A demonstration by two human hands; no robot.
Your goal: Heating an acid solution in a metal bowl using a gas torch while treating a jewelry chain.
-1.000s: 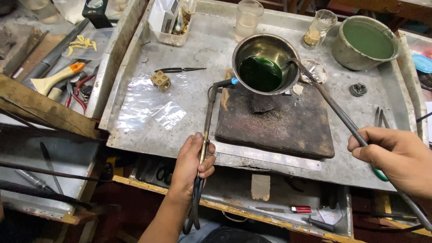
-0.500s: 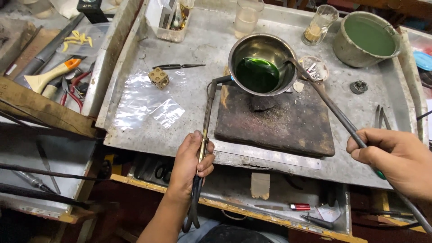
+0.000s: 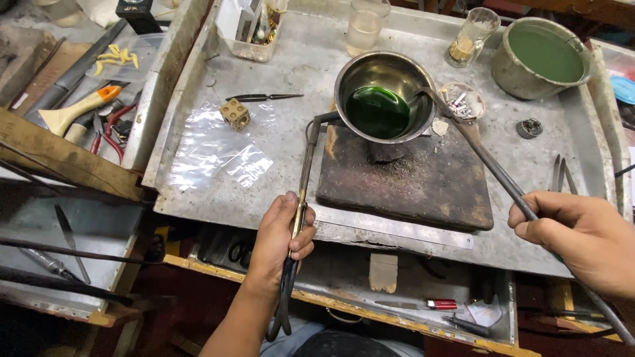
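Left hand (image 3: 281,241): closed around the handles of long dark tongs (image 3: 301,198), tips clamped at the near left rim of the steel bowl (image 3: 385,96).
Right hand (image 3: 582,238): wrapped around a long thin metal rod (image 3: 503,182), far end resting at the bowl's right rim.
Bowl: upright on a small stand, on a scorched dark slab (image 3: 410,178), holding clear deep-green liquid.
Doing it well: judged best with the tongs squeezed steadily, the bowl kept level, the rod worked gently to avoid slopping liquid over the rim.
Surface: dented metal tray (image 3: 218,198), stained grey; crumpled clear plastic bag (image 3: 218,155) and small brass cube with holes (image 3: 235,114) to the left.
Farther back: two glass tumblers, a metal pot of pale green liquid (image 3: 542,56), a small dish of bits.
Room: cluttered workshop bench, hand tools in a side tray at left, an open drawer below the tray.
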